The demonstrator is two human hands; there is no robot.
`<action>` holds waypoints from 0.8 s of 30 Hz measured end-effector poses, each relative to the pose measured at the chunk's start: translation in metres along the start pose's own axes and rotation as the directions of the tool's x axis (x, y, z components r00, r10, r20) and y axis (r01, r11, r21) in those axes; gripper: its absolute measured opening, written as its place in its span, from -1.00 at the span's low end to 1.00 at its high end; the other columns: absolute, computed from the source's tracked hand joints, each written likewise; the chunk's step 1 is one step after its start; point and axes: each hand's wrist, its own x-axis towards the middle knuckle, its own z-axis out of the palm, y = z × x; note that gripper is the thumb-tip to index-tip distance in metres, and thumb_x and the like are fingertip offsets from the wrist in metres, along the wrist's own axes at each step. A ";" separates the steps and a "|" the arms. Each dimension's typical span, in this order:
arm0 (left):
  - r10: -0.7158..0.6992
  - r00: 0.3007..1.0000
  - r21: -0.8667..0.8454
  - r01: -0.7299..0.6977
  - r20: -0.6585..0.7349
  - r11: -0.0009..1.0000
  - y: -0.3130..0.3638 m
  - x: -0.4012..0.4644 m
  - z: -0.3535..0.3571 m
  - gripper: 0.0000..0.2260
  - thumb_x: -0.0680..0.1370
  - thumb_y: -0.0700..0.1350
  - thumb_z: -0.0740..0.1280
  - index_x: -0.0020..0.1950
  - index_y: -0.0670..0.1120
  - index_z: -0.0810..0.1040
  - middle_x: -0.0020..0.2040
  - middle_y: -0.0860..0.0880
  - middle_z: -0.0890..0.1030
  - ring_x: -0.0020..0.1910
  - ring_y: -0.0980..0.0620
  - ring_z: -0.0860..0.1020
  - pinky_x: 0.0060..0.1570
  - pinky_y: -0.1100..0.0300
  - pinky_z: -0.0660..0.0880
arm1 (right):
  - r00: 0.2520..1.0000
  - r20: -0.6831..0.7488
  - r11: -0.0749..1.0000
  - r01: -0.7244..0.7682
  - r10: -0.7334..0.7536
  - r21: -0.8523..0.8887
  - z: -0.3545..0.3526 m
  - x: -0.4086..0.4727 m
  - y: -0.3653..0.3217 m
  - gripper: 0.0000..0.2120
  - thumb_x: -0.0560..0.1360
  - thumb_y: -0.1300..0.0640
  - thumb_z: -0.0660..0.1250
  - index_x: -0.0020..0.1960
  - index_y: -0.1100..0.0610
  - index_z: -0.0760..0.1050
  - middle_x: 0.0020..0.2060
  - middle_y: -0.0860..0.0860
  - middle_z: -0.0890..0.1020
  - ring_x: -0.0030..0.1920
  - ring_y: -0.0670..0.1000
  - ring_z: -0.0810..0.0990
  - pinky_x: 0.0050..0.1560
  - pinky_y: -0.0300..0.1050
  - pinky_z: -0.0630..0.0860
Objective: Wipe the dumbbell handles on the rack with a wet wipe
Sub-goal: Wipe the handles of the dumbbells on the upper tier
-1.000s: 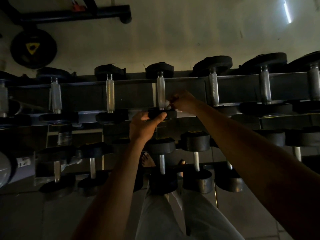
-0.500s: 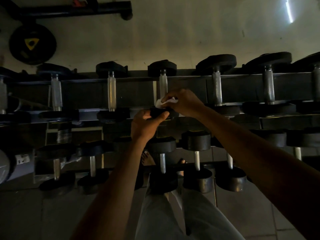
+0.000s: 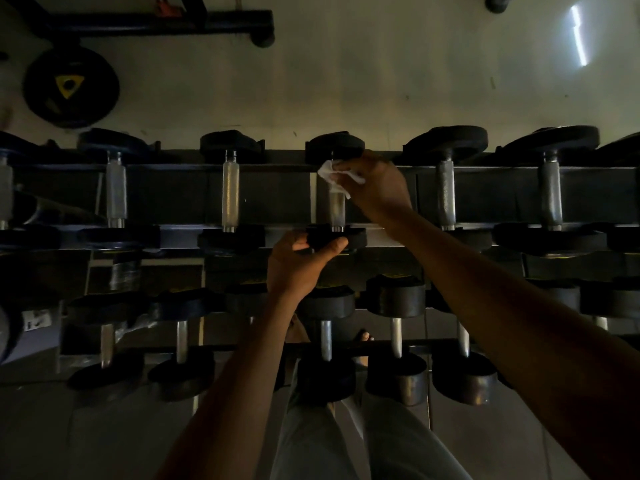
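Note:
A dark two-tier rack carries several dumbbells with silver handles and black heads. My right hand grips a crumpled white wet wipe against the far end of the middle top-row dumbbell's handle, close to its far head. My left hand holds that dumbbell's near head, fingers curled round its edge. Other bare handles stand to either side.
The lower tier holds several shorter dumbbells close to my legs. A weight plate with a yellow centre leans at the wall, upper left, under a black bar. Bare toes show beneath the rack.
My right hand has slid the wipe along the handle from its near end up to its far end. My left hand stays on the near head.

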 end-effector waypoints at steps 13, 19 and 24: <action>-0.056 0.998 -0.108 0.055 -0.002 0.993 0.000 -0.003 0.000 -0.36 0.24 0.51 0.59 0.15 0.15 0.68 0.10 0.19 0.72 0.14 0.19 0.66 0.13 0.10 0.63 | 0.995 -0.094 0.984 0.008 -0.024 -0.175 0.005 0.007 -0.014 -0.74 0.65 -0.15 0.27 0.27 -0.12 0.59 -0.07 -0.07 0.71 -0.17 -0.10 0.64 -0.09 -0.09 0.63; -0.049 0.999 -0.104 0.048 -0.007 0.993 0.007 -0.009 -0.001 -0.43 0.29 0.45 0.59 0.14 0.14 0.65 0.09 0.19 0.71 0.14 0.20 0.64 0.06 0.17 0.59 | 0.999 0.039 0.909 0.020 -0.004 -0.416 0.015 0.021 -0.036 -0.80 0.67 -0.07 0.25 0.16 -0.04 0.60 -0.16 -0.05 0.63 -0.21 -0.06 0.57 -0.19 -0.15 0.48; -0.048 0.999 -0.093 0.049 0.009 0.994 0.010 -0.011 -0.003 -0.45 0.33 0.44 0.58 0.15 0.14 0.64 0.09 0.19 0.70 0.11 0.23 0.62 -0.05 0.25 0.52 | 0.994 0.094 0.851 0.004 0.053 -0.525 0.021 0.026 -0.052 -0.86 0.63 0.08 0.32 0.16 0.09 0.54 -0.18 0.01 0.55 -0.21 -0.03 0.49 -0.18 -0.11 0.45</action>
